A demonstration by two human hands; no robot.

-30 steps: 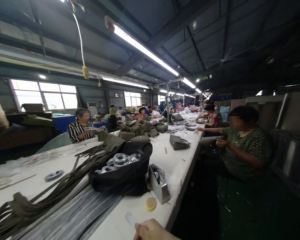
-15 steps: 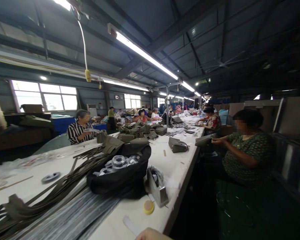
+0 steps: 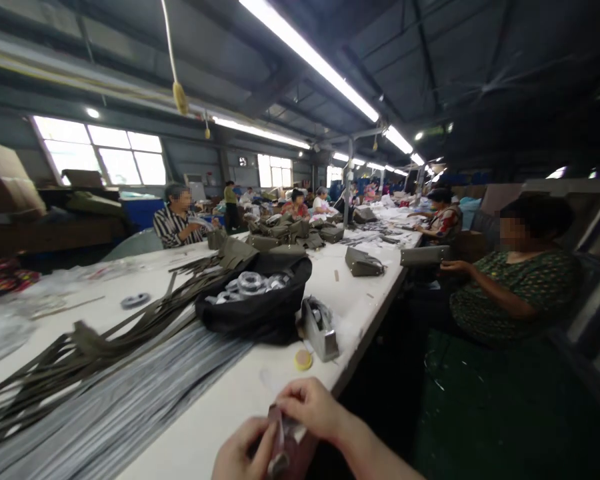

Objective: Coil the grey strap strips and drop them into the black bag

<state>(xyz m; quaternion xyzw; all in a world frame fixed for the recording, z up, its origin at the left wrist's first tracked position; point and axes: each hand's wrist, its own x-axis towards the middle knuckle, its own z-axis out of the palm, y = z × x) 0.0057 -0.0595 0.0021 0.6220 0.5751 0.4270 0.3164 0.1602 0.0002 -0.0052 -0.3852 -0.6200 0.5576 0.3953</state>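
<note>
At the bottom of the head view my left hand (image 3: 245,452) and my right hand (image 3: 314,408) meet over the table's front edge. Both pinch a small dark strip with a shiny, clear-looking part (image 3: 279,437). Its exact kind is blurred, and my fingers partly cover it. The right fingers grip its upper end, while the left thumb and fingers hold it lower down. Just beyond my hands lies a small yellow-rimmed round thing (image 3: 303,360), with a metal tape dispenser (image 3: 321,333) behind it.
A black bag (image 3: 250,313) full of clear tape rolls (image 3: 251,283) stands on the white table (image 3: 180,427). Long olive straps (image 3: 100,343) and grey strips (image 3: 130,393) spread leftward. Olive bags (image 3: 290,230) are piled farther back. A co-worker (image 3: 515,287) sits at right holding an olive piece.
My view has tilted down, so the table things sit higher. Both hands now show with the strip between them; before, only part of one hand showed at the bottom edge.
</note>
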